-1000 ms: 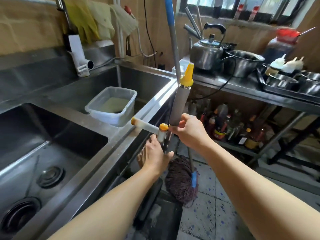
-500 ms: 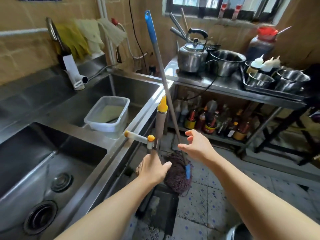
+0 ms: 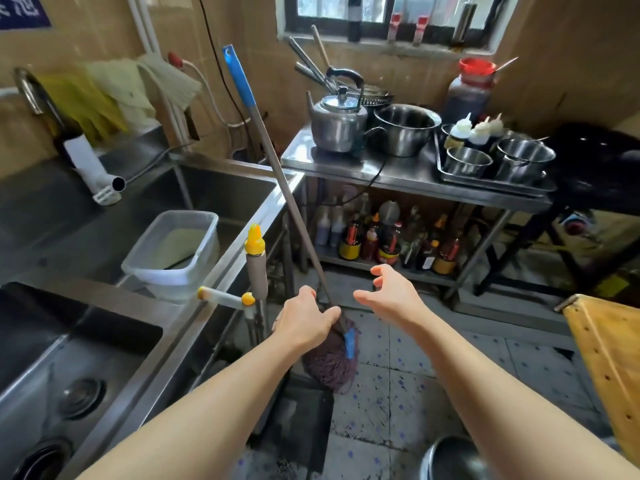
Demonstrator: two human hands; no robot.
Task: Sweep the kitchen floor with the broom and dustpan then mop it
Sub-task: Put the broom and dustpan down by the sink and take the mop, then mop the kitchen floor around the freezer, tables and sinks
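Leaning against the sink (image 3: 221, 306) edge kept one mop (image 3: 277, 174) upright, its head resting on the floor (image 3: 398, 393) beside one dustpan (image 3: 298, 420). One broom handle (image 3: 256, 268) stood alongside. Two hands were counted: left hand (image 3: 304, 323) reached beside the mop shaft, its grasp indeterminate; right hand (image 3: 388, 292) released, fingers spread.

Daylight is admitted through the window (image 3: 388, 15) at top, which is overexposed. Soft glare is noted on the steel sink (image 3: 114, 323) and kettle (image 3: 337, 124). Straight lines are bowed toward the edges (wide-angle lens). Slight softness is observed throughout.
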